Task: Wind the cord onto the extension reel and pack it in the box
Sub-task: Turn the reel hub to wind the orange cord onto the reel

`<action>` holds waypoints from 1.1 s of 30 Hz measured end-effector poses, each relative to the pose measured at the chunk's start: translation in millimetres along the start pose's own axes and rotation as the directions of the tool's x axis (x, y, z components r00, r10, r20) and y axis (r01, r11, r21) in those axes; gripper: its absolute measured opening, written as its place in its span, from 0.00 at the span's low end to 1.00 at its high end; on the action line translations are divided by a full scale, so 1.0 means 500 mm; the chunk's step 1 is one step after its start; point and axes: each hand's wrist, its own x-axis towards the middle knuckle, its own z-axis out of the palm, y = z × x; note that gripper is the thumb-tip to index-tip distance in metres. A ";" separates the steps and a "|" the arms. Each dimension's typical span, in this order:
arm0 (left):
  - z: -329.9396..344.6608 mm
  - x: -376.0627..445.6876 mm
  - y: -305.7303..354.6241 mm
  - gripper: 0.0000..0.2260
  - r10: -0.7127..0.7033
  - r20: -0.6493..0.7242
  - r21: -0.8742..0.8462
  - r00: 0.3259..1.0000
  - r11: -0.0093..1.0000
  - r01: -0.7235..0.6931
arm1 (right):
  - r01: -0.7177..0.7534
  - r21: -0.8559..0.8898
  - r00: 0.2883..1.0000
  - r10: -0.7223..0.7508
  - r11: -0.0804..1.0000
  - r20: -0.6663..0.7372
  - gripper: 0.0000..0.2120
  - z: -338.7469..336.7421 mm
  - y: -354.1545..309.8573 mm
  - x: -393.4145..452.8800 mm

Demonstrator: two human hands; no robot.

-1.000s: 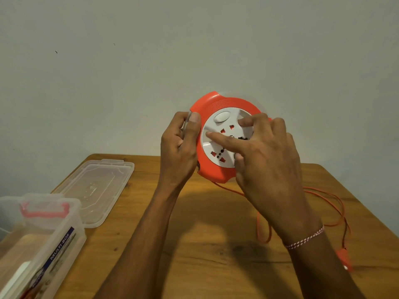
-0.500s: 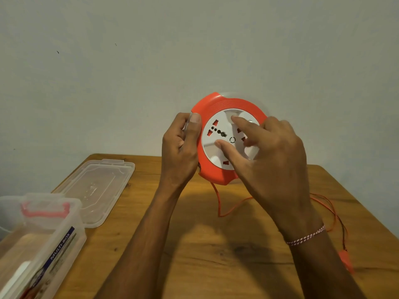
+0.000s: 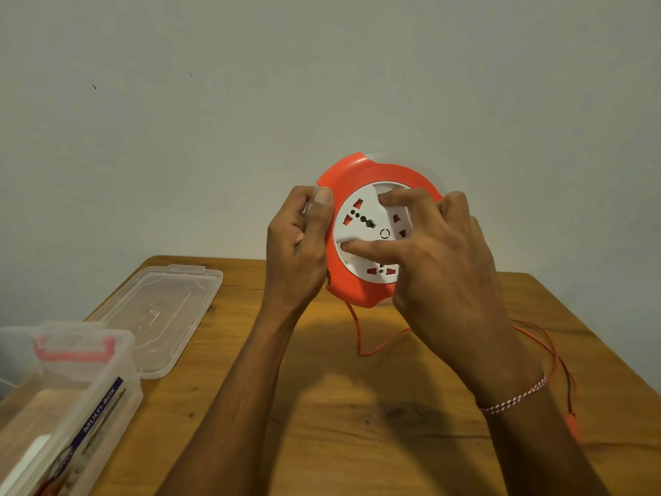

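I hold a round orange extension reel [image 3: 357, 291] with a white socket face [image 3: 361, 230] up in front of the wall. My left hand [image 3: 297, 252] grips its left rim, thumb on the front. My right hand [image 3: 440, 259] lies over the right side, with its fingers pressed on the white face. A thin orange cord [image 3: 361, 338] hangs from the reel's bottom, loops on the table behind my right forearm and ends at an orange plug [image 3: 572, 426] at the right. The clear plastic box [image 3: 68, 399] with a pink latch stands at the lower left.
The box's clear lid [image 3: 157, 316] lies flat on the wooden table [image 3: 339, 424] behind the box. A plain wall rises just past the table's far edge. The table's right edge runs close to the plug.
The white socket face has turned under my right fingers, and the loose cord loop on the table has grown shorter and drawn toward the reel. My left hand keeps its grip.
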 end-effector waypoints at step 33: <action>-0.005 0.002 0.005 0.06 -0.014 0.034 0.002 0.999 1.000 0.014 | 0.170 0.092 0.985 -0.170 0.981 -0.009 0.17 -0.006 0.026 0.009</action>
